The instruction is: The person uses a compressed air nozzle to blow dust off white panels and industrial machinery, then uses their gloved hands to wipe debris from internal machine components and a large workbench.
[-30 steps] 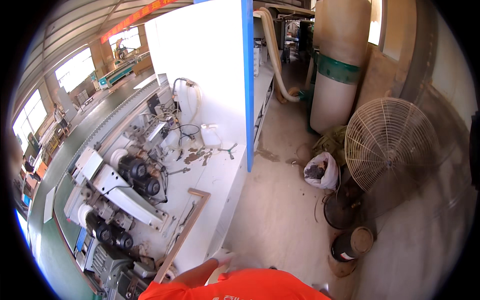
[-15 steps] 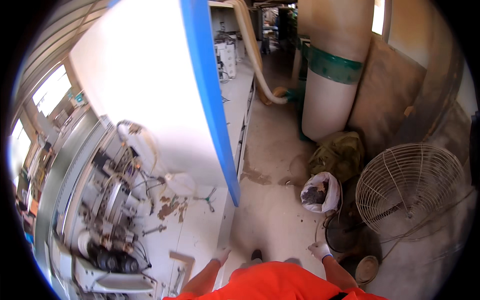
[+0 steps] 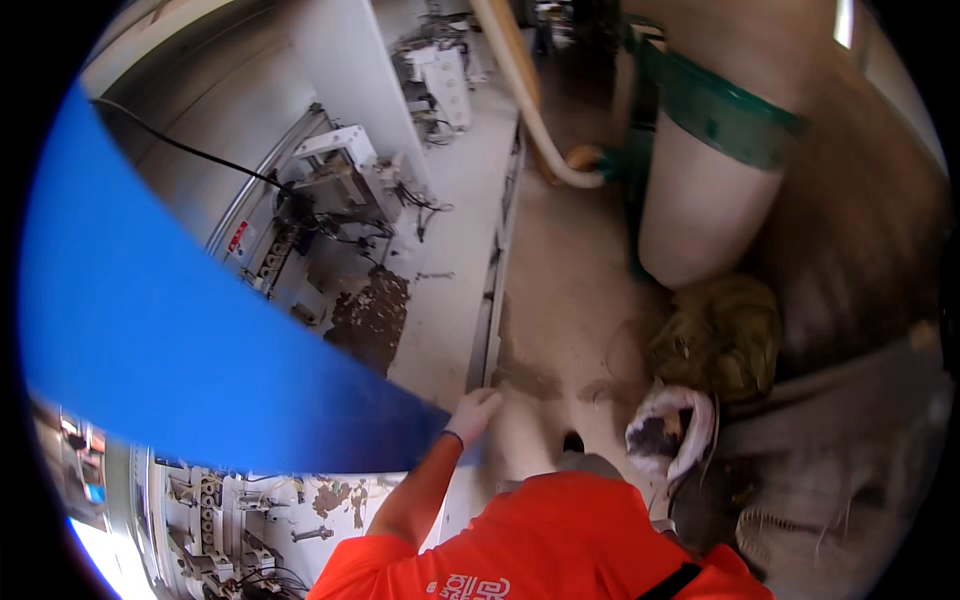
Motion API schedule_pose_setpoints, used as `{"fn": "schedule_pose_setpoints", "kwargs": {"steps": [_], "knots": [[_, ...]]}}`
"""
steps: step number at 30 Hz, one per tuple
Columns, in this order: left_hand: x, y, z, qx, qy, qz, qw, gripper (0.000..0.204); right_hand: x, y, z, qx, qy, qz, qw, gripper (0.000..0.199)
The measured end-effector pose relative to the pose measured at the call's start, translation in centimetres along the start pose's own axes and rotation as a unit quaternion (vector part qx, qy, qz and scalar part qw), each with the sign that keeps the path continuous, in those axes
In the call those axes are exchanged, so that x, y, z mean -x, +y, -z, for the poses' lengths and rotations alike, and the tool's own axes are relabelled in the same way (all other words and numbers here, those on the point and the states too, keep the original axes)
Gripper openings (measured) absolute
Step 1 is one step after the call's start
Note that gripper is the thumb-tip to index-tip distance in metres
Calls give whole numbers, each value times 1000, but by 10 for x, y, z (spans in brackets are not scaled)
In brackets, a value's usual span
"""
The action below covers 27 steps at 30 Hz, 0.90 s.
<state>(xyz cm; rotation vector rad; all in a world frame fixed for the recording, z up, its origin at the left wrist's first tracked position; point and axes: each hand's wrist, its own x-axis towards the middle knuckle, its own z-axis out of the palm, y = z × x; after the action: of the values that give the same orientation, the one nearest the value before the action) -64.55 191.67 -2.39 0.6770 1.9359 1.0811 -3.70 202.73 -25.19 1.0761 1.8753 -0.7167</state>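
now beside the blue panel [image 3: 200,330], larger at left than half a second ago, with left hand [image 3: 474,412] half-curled at its lower end, hold unclear, right hand out of sight, impossible to tell

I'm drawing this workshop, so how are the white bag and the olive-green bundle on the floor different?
The white bag gapes open with dark stuff inside, while the olive-green bundle is crumpled, with no opening I can make out. The white bag is pale; the olive-green bundle is dull green. The white bag looks smaller than the olive-green bundle. Both sit on the floor, close together.
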Motion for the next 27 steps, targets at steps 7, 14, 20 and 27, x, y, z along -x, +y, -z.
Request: {"fn": "schedule_pose_setpoints", "kwargs": {"steps": [7, 14, 20, 27], "knots": [[-17, -13, 26, 80, 177, 51, 980, 36, -191, -138, 411, 245, 279, 198, 907, 18], [-91, 4, 43, 252, 451, 180, 837, 31, -224, -434, 675, -409, 127, 234, 873, 14], [-220, -15, 188, 336, 685, 44, 645, 43, -201, -605, 743, -311, -16, 310, 898, 29], [-345, 48, 484, 129, 684, -9, 718, 57, -248, -738, 872, -262, 33, 385, 884, 24]]}}
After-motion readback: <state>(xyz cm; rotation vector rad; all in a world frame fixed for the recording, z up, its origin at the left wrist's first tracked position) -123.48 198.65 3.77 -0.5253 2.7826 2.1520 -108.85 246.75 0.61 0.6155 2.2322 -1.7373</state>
